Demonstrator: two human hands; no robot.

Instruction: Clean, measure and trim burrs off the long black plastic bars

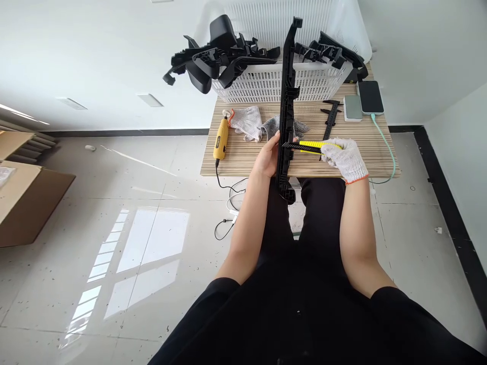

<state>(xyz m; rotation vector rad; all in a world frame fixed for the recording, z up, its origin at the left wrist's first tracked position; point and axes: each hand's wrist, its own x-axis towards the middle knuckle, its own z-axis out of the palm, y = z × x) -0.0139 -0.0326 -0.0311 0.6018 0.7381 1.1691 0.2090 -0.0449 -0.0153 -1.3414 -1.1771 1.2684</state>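
Basket holds black parts; left hand grips black rail, gloved right hand grips yellow cutter.

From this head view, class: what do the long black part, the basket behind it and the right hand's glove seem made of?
Long black part: probably moulded plastic, matte, ribbed. Basket: white plastic lattice. Glove on right hand: white knitted fabric, orange cuff.
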